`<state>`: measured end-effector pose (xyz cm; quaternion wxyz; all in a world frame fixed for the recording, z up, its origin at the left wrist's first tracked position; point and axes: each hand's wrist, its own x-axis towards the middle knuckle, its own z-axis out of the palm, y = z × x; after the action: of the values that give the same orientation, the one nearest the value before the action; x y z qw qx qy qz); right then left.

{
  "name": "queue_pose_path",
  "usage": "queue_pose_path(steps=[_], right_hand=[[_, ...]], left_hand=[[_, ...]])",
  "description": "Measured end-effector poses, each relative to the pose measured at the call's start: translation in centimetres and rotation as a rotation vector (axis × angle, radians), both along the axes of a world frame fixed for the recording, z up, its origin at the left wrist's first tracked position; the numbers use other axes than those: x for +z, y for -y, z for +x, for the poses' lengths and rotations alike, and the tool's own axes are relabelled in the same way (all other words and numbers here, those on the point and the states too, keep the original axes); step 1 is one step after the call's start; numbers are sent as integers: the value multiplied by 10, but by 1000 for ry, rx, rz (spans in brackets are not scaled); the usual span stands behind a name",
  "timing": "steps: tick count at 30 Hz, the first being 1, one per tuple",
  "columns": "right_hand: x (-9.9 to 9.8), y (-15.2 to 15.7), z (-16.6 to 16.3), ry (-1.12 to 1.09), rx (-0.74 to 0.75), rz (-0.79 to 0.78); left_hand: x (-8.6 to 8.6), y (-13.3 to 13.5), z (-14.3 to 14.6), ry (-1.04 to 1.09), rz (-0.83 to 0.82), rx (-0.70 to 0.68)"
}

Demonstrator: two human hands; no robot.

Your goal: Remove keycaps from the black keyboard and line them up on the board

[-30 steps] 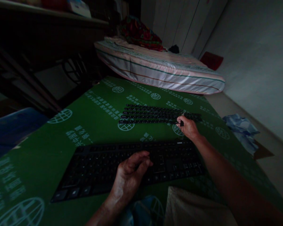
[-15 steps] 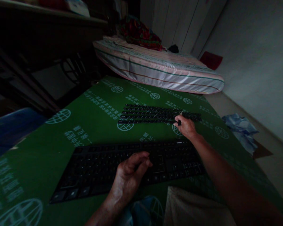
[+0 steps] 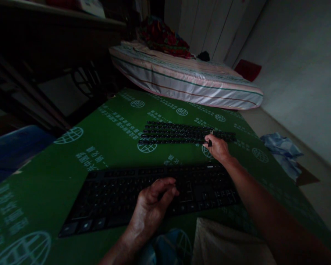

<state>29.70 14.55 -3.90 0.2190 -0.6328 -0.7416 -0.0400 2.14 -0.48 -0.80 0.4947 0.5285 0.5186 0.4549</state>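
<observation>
A black keyboard (image 3: 113,195) lies on the green table, several of its key places bare or dark. Over its middle rests my left hand (image 3: 156,197), fingers curled and thumb drawn to the index finger; whether anything small sits between them is hidden. Farther away, several rows of small black keycaps (image 3: 171,136) are lined up side by side. At the right part of the nearest row, my right hand (image 3: 217,146) pinches a black keycap (image 3: 210,143) between thumb and fingers.
The green table (image 3: 71,158) carries printed globes and lettering. Beyond it stands a bed (image 3: 187,81) with a striped cover and a red floral cloth (image 3: 165,38). A dark sewing-table frame (image 3: 24,84) is at left, a blue object (image 3: 19,147) below it. Crumpled bluish cloth (image 3: 283,151) lies right.
</observation>
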Motion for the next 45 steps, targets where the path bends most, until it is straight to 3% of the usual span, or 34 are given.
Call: queue_pose_path(steps=[13, 19, 23, 29, 35, 38, 45], right_hand=[[-2, -3, 1, -11, -12, 2], [2, 5, 9, -241, -55, 51], [14, 24, 14, -475, -156, 87], [47, 72, -2, -868, -203, 9], [48, 110, -20, -1026, -280, 90], [46, 121, -26, -1107, -218, 42], [50, 131, -25, -1149, 36, -279]], left_hand=[[0, 0, 0, -55, 23, -5], [-1, 0, 0, -12, -2, -9], [-1, 0, 1, -10, 4, -3], [1, 0, 1, -28, 43, -2], [-1, 0, 2, -38, 57, -21], [-4, 0, 2, -42, 59, -34], [-5, -2, 3, -44, 65, -46]])
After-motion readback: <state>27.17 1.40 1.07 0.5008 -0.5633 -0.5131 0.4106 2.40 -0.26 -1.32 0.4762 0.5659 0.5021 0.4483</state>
